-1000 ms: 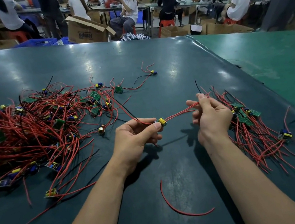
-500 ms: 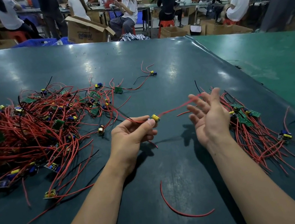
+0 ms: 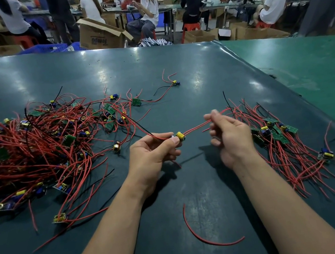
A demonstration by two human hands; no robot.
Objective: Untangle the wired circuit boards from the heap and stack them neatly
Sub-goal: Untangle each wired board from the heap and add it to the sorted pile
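**One board lifted between the heap and the stack**

Your left hand point(image 3: 155, 153) pinches a small circuit board point(image 3: 179, 136) with a yellow part between thumb and curled fingers, holding it above the dark green table point(image 3: 174, 70). Red wires run from that board back to the heap point(image 3: 39, 148) on your left, and others stretch right to your right hand point(image 3: 230, 136), whose fingers are curled round them; that hand is blurred, so the exact grasp is hard to read.

Just beyond your right hand lies the sorted stack point(image 3: 278, 134), boards together and wires fanned toward you. A loose red wire point(image 3: 204, 233) curls on the table between your forearms. One stray board point(image 3: 174, 83) sits apart at the far side of the heap.

Past the table edge stand an open cardboard box point(image 3: 100, 35), blue crates point(image 3: 42, 48), and people seated at other benches.
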